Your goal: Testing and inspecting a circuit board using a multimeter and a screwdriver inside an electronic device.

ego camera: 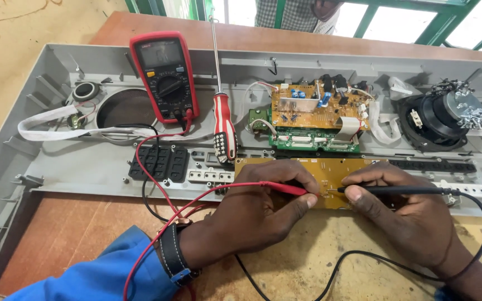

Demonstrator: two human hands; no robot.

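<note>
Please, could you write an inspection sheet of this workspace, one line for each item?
Surface: wooden table, dusty.
Job's things: yellow circuit board in grey open casing; red probe and black probe touch it.
Clutter: screwdriver, speaker, upper circuit boards.
Hands: left hand holds red probe; right hand holds black probe.
Cables: red and black leads run to red multimeter.
Surroundings: green window frame; a person behind.

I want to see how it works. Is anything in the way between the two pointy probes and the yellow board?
Nothing visible. The left hand holds the red probe and the right hand the black probe; both tips reach the yellow circuit board unobstructed.
</note>
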